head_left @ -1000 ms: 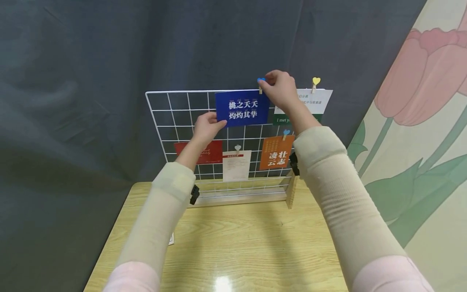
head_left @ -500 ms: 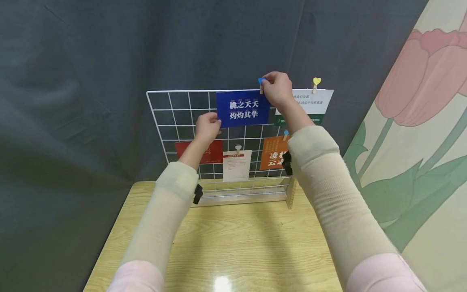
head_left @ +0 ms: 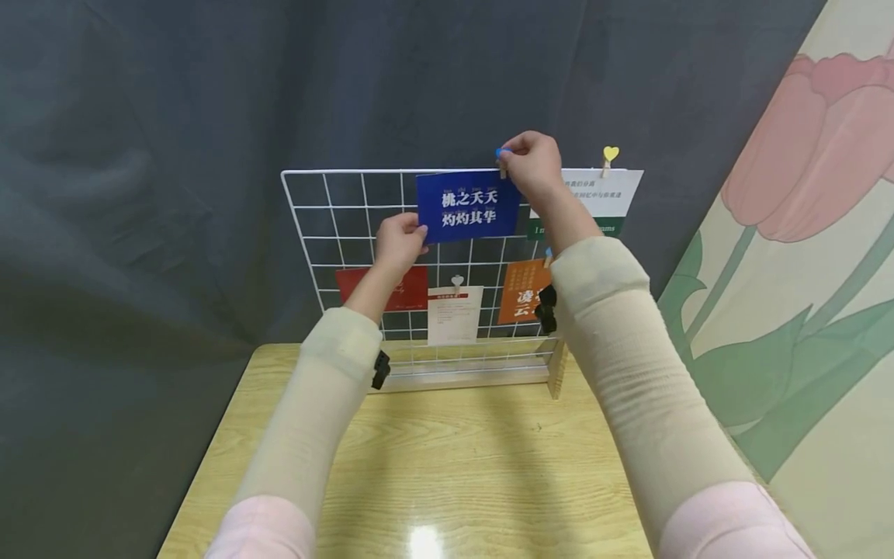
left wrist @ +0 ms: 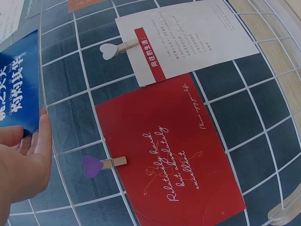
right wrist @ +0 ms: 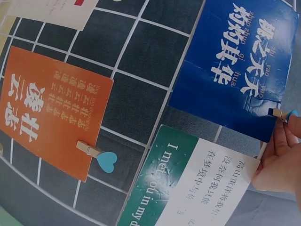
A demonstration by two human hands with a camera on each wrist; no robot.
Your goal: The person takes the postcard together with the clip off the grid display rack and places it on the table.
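Observation:
A blue card (head_left: 468, 206) with white characters lies against the top of a white wire grid (head_left: 342, 208). My left hand (head_left: 400, 247) pinches the card's lower left corner between thumb and fingers, as the left wrist view also shows. At the card's upper right, my right hand (head_left: 535, 164) pinches a small wooden clothespin (right wrist: 278, 113) with a blue heart, which sits over the card's top edge. Right beside it hangs a white and green card (head_left: 606, 203), partly hidden behind the right hand, under a yellow heart clothespin (head_left: 609, 158).
Lower on the grid hang a red card (left wrist: 169, 155) with a purple heart clothespin (left wrist: 99, 165), a white card (head_left: 454, 317) and an orange card (right wrist: 54, 110). The grid's wooden base (head_left: 468, 379) stands on a wooden table (head_left: 447, 458), before a dark curtain (head_left: 174, 155).
My left fingers have shifted slightly on the blue card's lower left corner. My right forearm has moved a little left, covering more of the orange card. The clothespin stays at the card's top edge.

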